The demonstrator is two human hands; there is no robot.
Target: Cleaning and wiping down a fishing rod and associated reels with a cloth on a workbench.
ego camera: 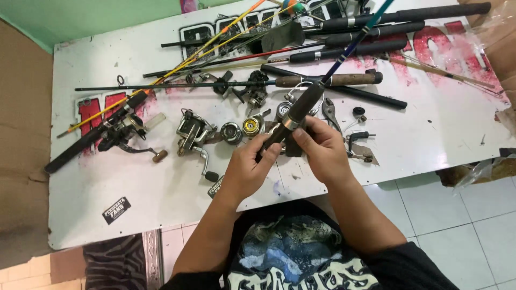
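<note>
Both my hands hold one fishing rod [333, 64] by its dark handle over the white board [161, 182]. My left hand [248, 164] grips the lower end of the handle. My right hand [321, 147] pinches the handle just below a silver ring, fingers curled around it. The rod's blue shaft runs up and away to the top right. Under my hands lie a silver spinning reel [193, 134] with a crank, two loose spools [242, 129] and pliers [329, 111].
Several more rods with black and cork grips [376, 32] lie across the far half of the board. A rod with a black reel [115, 131] sits at the left. Cardboard stands at the left, white floor tiles at the lower right.
</note>
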